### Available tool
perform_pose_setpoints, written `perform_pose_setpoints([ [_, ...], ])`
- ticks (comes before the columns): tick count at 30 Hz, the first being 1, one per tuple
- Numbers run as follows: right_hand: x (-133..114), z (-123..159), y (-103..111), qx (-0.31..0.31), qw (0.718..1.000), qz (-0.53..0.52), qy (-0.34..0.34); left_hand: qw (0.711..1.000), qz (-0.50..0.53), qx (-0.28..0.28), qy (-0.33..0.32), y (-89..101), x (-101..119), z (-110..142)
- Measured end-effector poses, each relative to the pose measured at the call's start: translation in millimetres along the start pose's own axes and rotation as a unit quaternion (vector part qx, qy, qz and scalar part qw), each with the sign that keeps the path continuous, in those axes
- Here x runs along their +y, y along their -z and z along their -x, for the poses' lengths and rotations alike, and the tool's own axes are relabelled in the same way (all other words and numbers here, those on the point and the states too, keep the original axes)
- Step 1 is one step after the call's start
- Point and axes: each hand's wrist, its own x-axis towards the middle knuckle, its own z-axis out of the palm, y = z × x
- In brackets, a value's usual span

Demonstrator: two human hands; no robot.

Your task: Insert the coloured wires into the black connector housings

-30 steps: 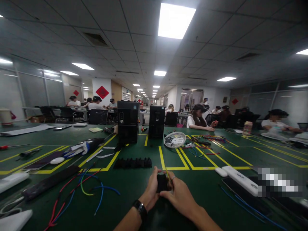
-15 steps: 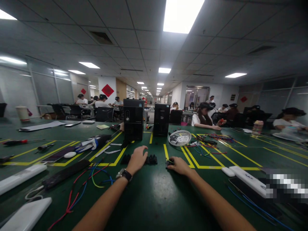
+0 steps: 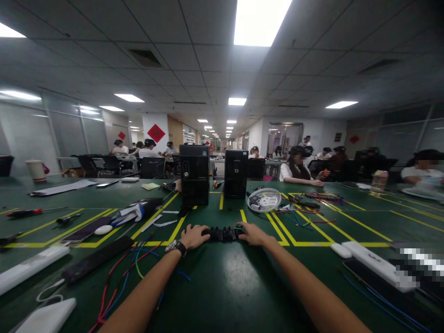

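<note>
A row of black ridged plastic blocks (image 3: 223, 233) lies across the green table between my two hands; whether they are joined I cannot tell. My left hand (image 3: 193, 237), with a dark-strapped watch (image 3: 176, 247) at its wrist, has its fingers curled against the row's left end. At the right end, my right hand (image 3: 255, 234) pinches a small black block (image 3: 240, 232) with a bit of green on top. Its fingertips partly hide that block.
Two black computer-like towers (image 3: 194, 175) stand ahead, beside a white round basket-like cover (image 3: 264, 200). Red, blue and green wires (image 3: 120, 273) lie left of my left forearm. White power-bank-like boxes (image 3: 373, 261) sit at the right. Several people work beyond the table.
My right hand has moved the small black block left, against the row. My left hand has lowered from above the blocks to their left end, and the row shows more fully.
</note>
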Motion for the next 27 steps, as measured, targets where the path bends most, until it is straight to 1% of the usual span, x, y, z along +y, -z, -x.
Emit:
perform_pose_setpoints([
  [3, 10, 4, 3, 0.002, 1.0, 0.0, -0.008, 0.999, -0.011, -0.036, -0.009, -9.0, 7, 4],
  [5, 22, 12, 8, 0.004, 1.0, -0.003, -0.023, 0.999, -0.015, -0.05, -0.012, -22.7, 15, 7],
  [6, 30, 18, 12, 0.005, 0.999, -0.004, -0.036, 0.998, -0.017, -0.057, -0.014, -33.4, 21, 9],
  [8, 49, 34, 23, 0.009, 0.998, -0.005, -0.07, 0.997, -0.02, -0.07, -0.022, -62.6, 34, 13],
  [12, 95, 82, 51, 0.024, 0.989, 0.01, -0.147, 0.993, -0.028, -0.097, -0.053, -139.5, 67, 29],
  [14, 115, 110, 67, 0.043, 0.983, 0.024, -0.178, 0.988, -0.066, -0.117, -0.079, -175.5, 87, 37],
  [16, 129, 136, 82, 0.071, 0.976, 0.043, -0.203, 0.981, -0.103, -0.136, -0.095, -203.8, 106, 44],
  [18, 136, 159, 94, 0.102, 0.968, 0.061, -0.221, 0.976, -0.12, -0.157, -0.095, -223.2, 123, 49],
  [20, 136, 176, 102, 0.132, 0.962, 0.076, -0.228, 0.973, -0.121, -0.177, -0.085, -233.8, 136, 53],
  [21, 133, 182, 104, 0.143, 0.96, 0.08, -0.226, 0.973, -0.119, -0.181, -0.082, -235.6, 141, 56],
  [23, 123, 188, 104, 0.16, 0.96, 0.082, -0.213, 0.973, -0.116, -0.175, -0.097, -230.8, 147, 61],
  [25, 108, 186, 96, 0.181, 0.963, 0.045, -0.196, 0.969, -0.111, -0.168, -0.141, -212.7, 145, 67],
  [27, 89, 177, 81, 0.201, 0.961, -0.055, -0.183, 0.961, -0.092, -0.17, -0.2, -179.7, 133, 70],
])
